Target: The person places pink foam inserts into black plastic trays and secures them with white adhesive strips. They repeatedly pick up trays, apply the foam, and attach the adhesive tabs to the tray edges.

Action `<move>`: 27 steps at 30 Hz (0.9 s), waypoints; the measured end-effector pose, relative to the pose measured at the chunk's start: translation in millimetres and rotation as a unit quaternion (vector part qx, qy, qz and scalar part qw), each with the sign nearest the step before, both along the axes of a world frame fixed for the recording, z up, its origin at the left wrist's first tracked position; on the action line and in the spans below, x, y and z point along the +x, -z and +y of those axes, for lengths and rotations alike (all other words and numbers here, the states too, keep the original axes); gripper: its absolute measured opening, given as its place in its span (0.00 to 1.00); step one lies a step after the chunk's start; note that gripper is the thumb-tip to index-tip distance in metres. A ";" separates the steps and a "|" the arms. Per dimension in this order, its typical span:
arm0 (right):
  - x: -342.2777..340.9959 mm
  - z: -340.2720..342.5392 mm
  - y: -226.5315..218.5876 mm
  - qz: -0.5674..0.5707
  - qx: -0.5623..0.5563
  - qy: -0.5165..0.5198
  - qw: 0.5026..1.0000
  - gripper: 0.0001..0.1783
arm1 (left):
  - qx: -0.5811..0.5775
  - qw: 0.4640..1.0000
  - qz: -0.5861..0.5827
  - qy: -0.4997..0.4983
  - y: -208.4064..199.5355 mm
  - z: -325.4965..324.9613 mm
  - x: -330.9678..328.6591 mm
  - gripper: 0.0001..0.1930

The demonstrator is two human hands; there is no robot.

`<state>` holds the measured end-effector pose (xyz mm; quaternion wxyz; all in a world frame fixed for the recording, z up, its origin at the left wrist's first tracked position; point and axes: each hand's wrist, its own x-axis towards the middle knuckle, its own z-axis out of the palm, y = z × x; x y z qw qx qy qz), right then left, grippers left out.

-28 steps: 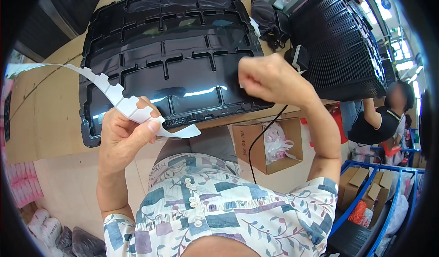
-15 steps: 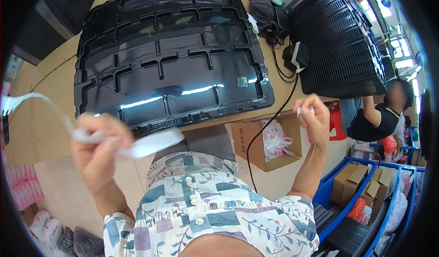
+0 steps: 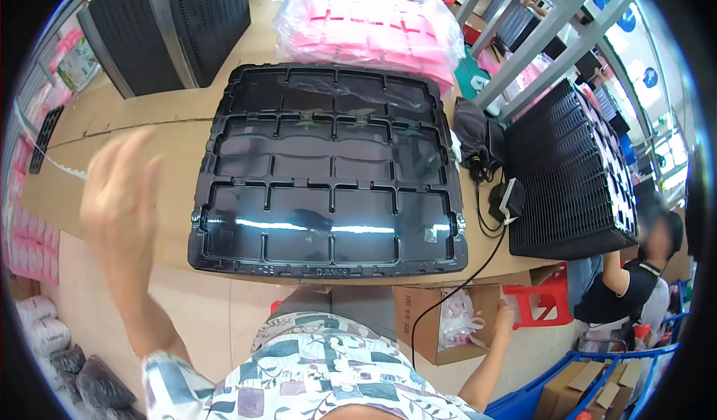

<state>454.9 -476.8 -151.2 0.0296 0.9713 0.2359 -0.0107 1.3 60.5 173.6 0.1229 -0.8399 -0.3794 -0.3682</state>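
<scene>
My left hand (image 3: 119, 199) is raised over the left side of the table, its fingers stretched out and a little blurred. A thin white strip (image 3: 69, 169) trails from beside its fingers toward the far left; whether it touches them is unclear. My right hand (image 3: 503, 323) is low at the right edge of an open cardboard box (image 3: 418, 323), its fingers too small and partly hidden to read. Crumpled white and pink plastic (image 3: 457, 323) lies inside that box. Before me on the table sits a black plastic tray (image 3: 299, 252) with moulded compartments, shiny film-like sheets in it.
Black slotted trays (image 3: 556, 188) stand stacked at the right, beside a black cable (image 3: 463, 282) and adapter. Pink packs in a clear bag (image 3: 366, 28) lie behind the tray. More black stacks (image 3: 172, 31) stand far left. A red stool (image 3: 539, 308) and a seated person (image 3: 627, 285) are at right.
My view has shifted, so the whole tray shows. The left hand has risen and opened, with the white piece gone from its grip. The right hand has dropped to the box.
</scene>
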 end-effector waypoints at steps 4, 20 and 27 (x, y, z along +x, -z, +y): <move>-36.0 105.8 -169.4 0.135 0.190 -0.050 0.971 0.09 | 0.018 0.956 0.050 0.290 -36.9 77.0 122.5 0.08; 32.6 630.4 -306.1 -0.027 0.146 -0.513 0.846 0.10 | -0.124 0.927 0.268 0.230 35.9 200.9 239.8 0.25; 41.3 647.1 -295.5 0.010 0.213 -0.517 0.829 0.13 | -0.168 0.927 0.265 0.206 31.9 215.6 238.0 0.33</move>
